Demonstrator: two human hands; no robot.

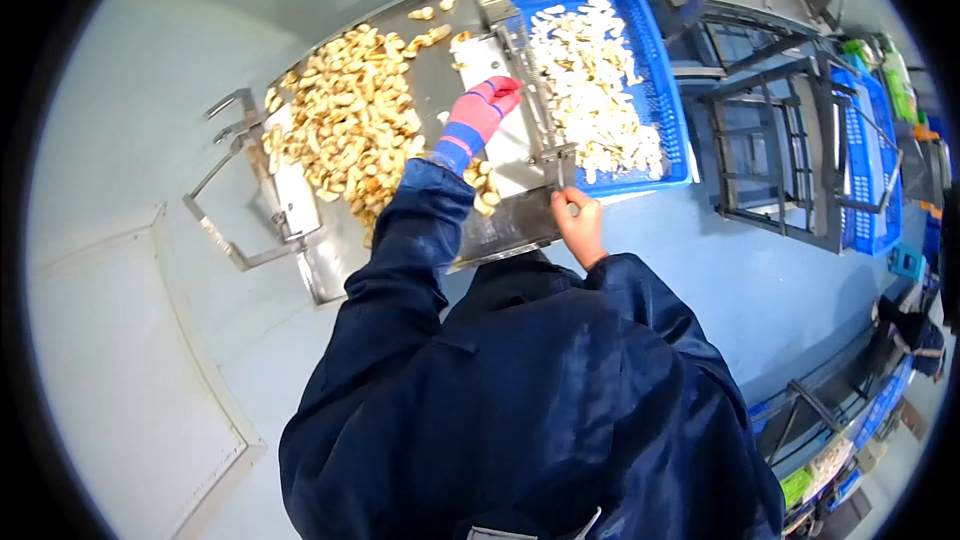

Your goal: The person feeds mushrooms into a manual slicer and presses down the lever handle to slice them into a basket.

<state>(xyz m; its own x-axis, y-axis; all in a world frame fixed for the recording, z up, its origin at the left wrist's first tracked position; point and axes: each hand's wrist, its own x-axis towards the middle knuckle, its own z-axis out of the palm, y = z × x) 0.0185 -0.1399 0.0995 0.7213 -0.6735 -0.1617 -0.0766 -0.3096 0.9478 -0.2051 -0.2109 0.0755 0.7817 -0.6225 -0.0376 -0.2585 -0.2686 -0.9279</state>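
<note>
My left hand [483, 112], in a pink and blue knitted glove, is over a white cutting plate [510, 137] beside a hinged metal lever blade [537, 105]. Its fingertips are pinched together close to the blade; what they hold, if anything, cannot be made out. My bare right hand [582, 227] is wrapped round the lever's handle [573, 208] at the near end of the blade. Left of the plate lies a heap of small, curved, yellow-brown pieces [345, 115] on a metal table [437, 90]. Whitish pieces [595, 90] fill much of a blue plastic basket [672, 115] right of the blade.
An arm-like metal frame [225, 220] juts from the table's left side. Dark metal stands [770, 150] are to the right, with another blue basket [870, 155] behind them. More racks and trays line the lower right. A pale panel [130, 370] is at the left.
</note>
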